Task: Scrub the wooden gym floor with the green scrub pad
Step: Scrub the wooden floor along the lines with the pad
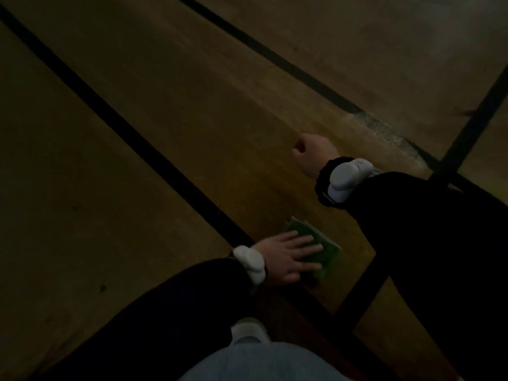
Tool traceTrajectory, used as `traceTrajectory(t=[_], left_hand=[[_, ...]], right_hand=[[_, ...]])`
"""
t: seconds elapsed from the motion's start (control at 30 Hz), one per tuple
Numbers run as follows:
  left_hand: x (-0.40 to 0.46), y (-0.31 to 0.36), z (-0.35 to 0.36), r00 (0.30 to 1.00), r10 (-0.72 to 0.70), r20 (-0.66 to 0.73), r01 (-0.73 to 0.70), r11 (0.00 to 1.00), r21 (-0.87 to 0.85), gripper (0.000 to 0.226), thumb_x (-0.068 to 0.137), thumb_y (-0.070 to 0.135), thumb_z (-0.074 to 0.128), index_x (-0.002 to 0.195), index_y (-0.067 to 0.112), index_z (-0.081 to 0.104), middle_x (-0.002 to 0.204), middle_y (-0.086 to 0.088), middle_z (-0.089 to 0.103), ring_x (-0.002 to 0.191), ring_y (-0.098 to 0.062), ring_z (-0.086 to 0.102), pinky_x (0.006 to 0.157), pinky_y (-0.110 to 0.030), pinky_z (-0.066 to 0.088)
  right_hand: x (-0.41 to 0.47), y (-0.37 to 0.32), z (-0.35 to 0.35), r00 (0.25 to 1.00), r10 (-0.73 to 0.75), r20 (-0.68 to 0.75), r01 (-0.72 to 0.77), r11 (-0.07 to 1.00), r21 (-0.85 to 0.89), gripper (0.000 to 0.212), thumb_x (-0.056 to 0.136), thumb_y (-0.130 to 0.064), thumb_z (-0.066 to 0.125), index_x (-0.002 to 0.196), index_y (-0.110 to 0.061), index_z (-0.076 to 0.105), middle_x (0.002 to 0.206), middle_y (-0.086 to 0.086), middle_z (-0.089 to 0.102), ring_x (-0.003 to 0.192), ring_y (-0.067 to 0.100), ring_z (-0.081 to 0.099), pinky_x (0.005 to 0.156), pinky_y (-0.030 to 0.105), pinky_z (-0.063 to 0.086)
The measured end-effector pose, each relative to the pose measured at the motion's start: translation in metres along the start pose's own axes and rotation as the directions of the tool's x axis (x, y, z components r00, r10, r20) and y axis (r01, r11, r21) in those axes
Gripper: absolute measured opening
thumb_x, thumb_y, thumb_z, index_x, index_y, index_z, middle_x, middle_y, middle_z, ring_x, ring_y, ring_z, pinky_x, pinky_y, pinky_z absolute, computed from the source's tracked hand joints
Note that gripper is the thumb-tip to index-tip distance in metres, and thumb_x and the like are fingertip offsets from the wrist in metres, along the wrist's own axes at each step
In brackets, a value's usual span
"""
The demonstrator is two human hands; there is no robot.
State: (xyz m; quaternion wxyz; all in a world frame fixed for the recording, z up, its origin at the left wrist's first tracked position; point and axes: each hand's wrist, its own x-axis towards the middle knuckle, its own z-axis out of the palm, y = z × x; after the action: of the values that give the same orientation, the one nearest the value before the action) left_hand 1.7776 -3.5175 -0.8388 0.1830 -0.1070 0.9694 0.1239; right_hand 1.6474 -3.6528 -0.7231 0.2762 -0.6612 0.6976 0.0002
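Wooden floor (137, 188), black lines (132, 133) | left hand (288, 257) fingers flat on green pad (327, 243) | right hand (313, 155) fisted

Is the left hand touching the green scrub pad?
Touching. The head view shows the left hand laid flat on the green scrub pad, straight fingers pressing it onto the wooden floor.

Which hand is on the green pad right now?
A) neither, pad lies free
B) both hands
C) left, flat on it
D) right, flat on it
C: the left hand lies with straight fingers on the pad, while the right hand is a fist on the floor, away from it.
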Motion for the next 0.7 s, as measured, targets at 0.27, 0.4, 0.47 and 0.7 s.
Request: traceTrajectory(t=[0.27, 0.4, 0.47, 0.7], left_hand=[[-0.064, -0.112, -0.028, 0.656, -0.722, 0.218, 0.747, 0.58, -0.324, 0.053, 0.104, 0.041, 0.016, 0.153, 0.032, -0.003, 0.161, -0.003, -0.018, 0.149, -0.027, -0.014, 0.12, -0.043, -0.004], [-0.062, -0.128, -0.03, 0.503, -0.826, 0.256, 0.831, 0.38, -0.406, 0.055, 0.104, 0.041, 0.016, 0.154, 0.03, -0.004, 0.161, -0.005, -0.02, 0.149, -0.029, -0.014, 0.12, -0.045, -0.005], [-0.05, -0.128, -0.032, 0.45, -0.86, 0.242, 0.843, 0.319, -0.433, 0.057, 0.104, 0.041, 0.018, 0.154, 0.027, -0.005, 0.16, -0.007, -0.02, 0.148, -0.031, -0.016, 0.119, -0.046, -0.007], [-0.011, -0.155, -0.053, 0.384, -0.888, 0.253, 0.85, 0.233, -0.473, 0.061, 0.102, 0.046, 0.018, 0.154, 0.025, -0.005, 0.16, -0.009, -0.021, 0.147, -0.034, -0.019, 0.118, -0.048, -0.01]], right_hand=[[0.002, 0.02, -0.004, 0.999, 0.044, -0.011, -0.044, 0.999, 0.004, 0.023, 0.1, -0.023, 0.043, 0.111, -0.009, 0.057, 0.108, 0.011, 0.061, 0.087, 0.024, 0.055, 0.077, 0.033, 0.046], [0.005, 0.024, -0.002, 0.999, 0.051, -0.001, -0.051, 0.999, 0.012, 0.023, 0.1, -0.023, 0.043, 0.112, -0.01, 0.057, 0.11, 0.01, 0.061, 0.095, 0.026, 0.059, 0.082, 0.035, 0.049], [0.009, 0.027, -0.001, 0.998, 0.061, 0.002, -0.061, 0.998, 0.02, 0.023, 0.1, -0.023, 0.044, 0.113, -0.01, 0.057, 0.11, 0.009, 0.061, 0.093, 0.024, 0.058, 0.081, 0.034, 0.049], [0.019, 0.042, 0.013, 0.997, 0.075, 0.026, -0.076, 0.997, 0.033, 0.022, 0.099, -0.022, 0.045, 0.111, -0.009, 0.058, 0.106, 0.008, 0.06, 0.085, 0.02, 0.052, 0.073, 0.03, 0.04]])
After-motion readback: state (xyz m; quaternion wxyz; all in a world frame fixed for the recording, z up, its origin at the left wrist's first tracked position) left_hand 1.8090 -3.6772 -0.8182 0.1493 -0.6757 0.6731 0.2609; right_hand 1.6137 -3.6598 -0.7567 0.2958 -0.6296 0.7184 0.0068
